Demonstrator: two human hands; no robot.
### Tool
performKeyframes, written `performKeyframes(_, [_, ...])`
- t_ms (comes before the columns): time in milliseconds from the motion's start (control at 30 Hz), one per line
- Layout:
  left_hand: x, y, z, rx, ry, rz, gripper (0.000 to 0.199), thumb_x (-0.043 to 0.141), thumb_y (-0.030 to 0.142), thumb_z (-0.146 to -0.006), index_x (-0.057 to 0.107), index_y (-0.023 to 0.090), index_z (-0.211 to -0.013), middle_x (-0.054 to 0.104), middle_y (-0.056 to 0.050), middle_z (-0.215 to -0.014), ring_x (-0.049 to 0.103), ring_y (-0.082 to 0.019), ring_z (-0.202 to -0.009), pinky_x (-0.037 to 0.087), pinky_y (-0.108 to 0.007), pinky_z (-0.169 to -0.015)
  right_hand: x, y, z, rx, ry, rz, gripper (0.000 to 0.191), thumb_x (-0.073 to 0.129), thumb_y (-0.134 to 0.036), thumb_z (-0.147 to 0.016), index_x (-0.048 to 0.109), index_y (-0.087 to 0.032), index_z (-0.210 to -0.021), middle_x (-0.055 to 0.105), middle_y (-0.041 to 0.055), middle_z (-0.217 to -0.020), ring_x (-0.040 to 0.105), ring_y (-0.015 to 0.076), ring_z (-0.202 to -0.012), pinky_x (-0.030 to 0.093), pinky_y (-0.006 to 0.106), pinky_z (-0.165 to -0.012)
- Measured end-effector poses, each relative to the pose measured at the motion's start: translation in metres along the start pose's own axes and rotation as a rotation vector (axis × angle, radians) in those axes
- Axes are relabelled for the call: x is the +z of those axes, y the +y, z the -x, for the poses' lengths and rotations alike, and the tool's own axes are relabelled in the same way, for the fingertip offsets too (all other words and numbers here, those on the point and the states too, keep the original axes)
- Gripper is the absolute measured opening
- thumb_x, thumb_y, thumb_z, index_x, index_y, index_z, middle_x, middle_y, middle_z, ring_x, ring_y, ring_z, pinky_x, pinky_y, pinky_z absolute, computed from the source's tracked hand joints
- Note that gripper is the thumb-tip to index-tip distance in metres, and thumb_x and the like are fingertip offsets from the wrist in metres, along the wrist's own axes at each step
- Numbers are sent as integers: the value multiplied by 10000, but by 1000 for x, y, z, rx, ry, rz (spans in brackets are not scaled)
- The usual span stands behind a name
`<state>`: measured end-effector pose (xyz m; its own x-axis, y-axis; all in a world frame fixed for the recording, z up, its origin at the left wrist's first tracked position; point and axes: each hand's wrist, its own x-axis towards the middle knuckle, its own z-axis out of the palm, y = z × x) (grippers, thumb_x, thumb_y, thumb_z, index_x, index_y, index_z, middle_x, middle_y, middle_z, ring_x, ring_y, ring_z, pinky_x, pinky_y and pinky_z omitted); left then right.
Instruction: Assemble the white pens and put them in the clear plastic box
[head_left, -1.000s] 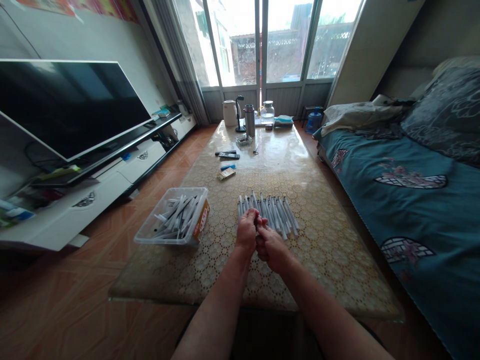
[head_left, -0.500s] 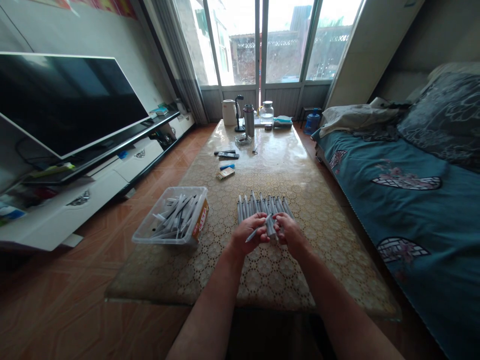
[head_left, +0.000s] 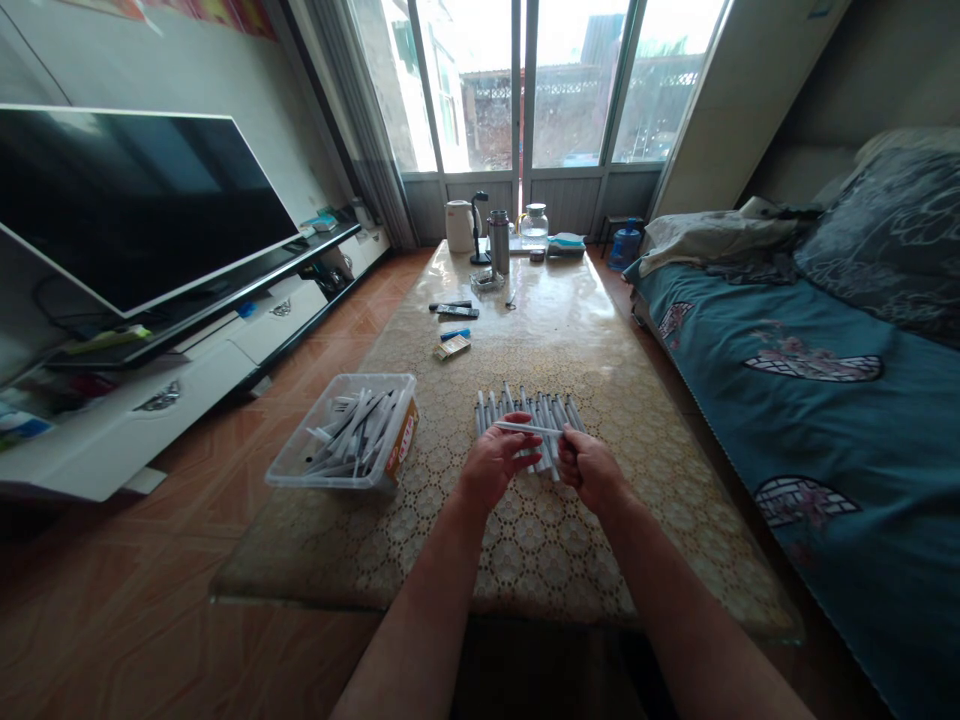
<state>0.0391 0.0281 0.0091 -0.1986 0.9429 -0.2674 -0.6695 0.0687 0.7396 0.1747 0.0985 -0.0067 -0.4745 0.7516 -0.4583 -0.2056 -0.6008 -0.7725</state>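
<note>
A slim whitish pen (head_left: pixel 531 429) lies level across the gap between my hands. My right hand (head_left: pixel 592 468) is closed on its right end, thumb and fingers pinching it. At the other end, my left hand (head_left: pixel 491 462) holds the pen between its upper fingers, while its lower fingers are loosely apart. Below and beyond both hands, a row of similar grey-white pens (head_left: pixel 568 412) lies side by side on the table, partly covered by my fingers. To the left, a clear plastic box (head_left: pixel 279 470) contains a jumble of more pens (head_left: pixel 361 432).
The long table has a patterned cover (head_left: pixel 420 560). Farther along it are a small box (head_left: pixel 452 347), a remote control (head_left: pixel 457 312), a glass ashtray (head_left: pixel 487 281), a steel flask (head_left: pixel 498 240), a kettle (head_left: pixel 458 226) and a glass jug (head_left: pixel 534 222). A bed (head_left: pixel 750 400) stands along the right.
The pen has swung from a slant in my left hand to nearly level between both hands. My right hand has closed on its end, and my left fingers have spread somewhat.
</note>
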Motion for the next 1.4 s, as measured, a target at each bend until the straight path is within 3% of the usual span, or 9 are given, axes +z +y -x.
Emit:
performKeyframes(100, [3,-4,-2,108,56,-147,311,739,248,-694,643,147,-973,661,-73,-949,644,-160,-836,532,-283,-701,3,5,0,-4,21,25,329,540,-433,-822,449,-185,-624,338,-85,-430,198,40,-319,133,186,-317])
performKeyframes(267, [4,-8,-7,133,257,-67,305,760,327,-685,611,136,-870,700,-79,-854,664,-143,-703,532,-250,-625,9,8,5,3,-52,147,357,520,-482,-817,438,-197,-618,327,-85,-428,190,49,-323,118,203,-327])
performKeyframes(400, [2,-7,-9,109,331,-43,283,745,320,-708,590,129,-848,711,-87,-819,673,-152,-642,521,-239,-565,11,12,6,-134,-47,296,385,527,-516,-807,403,-208,-612,271,-92,-451,181,56,-359,152,220,-347])
performKeyframes(533, [0,-6,-9,102,377,-24,233,713,308,-741,591,122,-811,710,-80,-779,667,-143,-600,521,-239,-563,13,17,5,-281,-48,410,307,591,-481,-777,461,-207,-735,358,-83,-537,300,62,-415,238,206,-389])
performKeyframes(667, [-2,-6,-10,101,388,-30,196,687,291,-765,592,123,-797,705,-70,-750,667,-143,-599,520,-236,-561,15,18,3,-269,-57,370,339,632,-467,-735,460,-225,-898,434,-82,-631,355,64,-429,253,199,-389])
performKeyframes(867, [0,-7,-11,96,380,-54,184,679,280,-770,585,125,-806,708,-73,-748,662,-140,-584,517,-235,-554,11,19,-3,-186,-52,423,385,470,-543,-823,438,-203,-645,350,-65,-496,269,68,-387,217,218,-368])
performKeyframes(1067, [-1,-6,-10,104,406,-60,189,684,286,-764,590,125,-791,705,-76,-758,666,-140,-599,508,-225,-550,18,14,4,-151,-46,271,292,618,-419,-710,444,-226,-844,448,-83,-606,329,58,-380,212,191,-346])
performKeyframes(1267, [-2,-8,-11,106,416,-67,190,687,281,-760,586,126,-805,705,-76,-765,657,-132,-578,503,-224,-543,16,13,4,-105,-39,323,356,525,-517,-770,458,-188,-650,383,-66,-502,275,52,-368,188,203,-351])
performKeyframes(1400, [-1,-8,-11,110,430,-56,210,695,302,-751,586,127,-792,702,-71,-757,659,-136,-583,500,-231,-552,17,15,4,-131,-63,271,286,588,-445,-735,437,-203,-714,376,-87,-526,280,48,-376,202,191,-356])
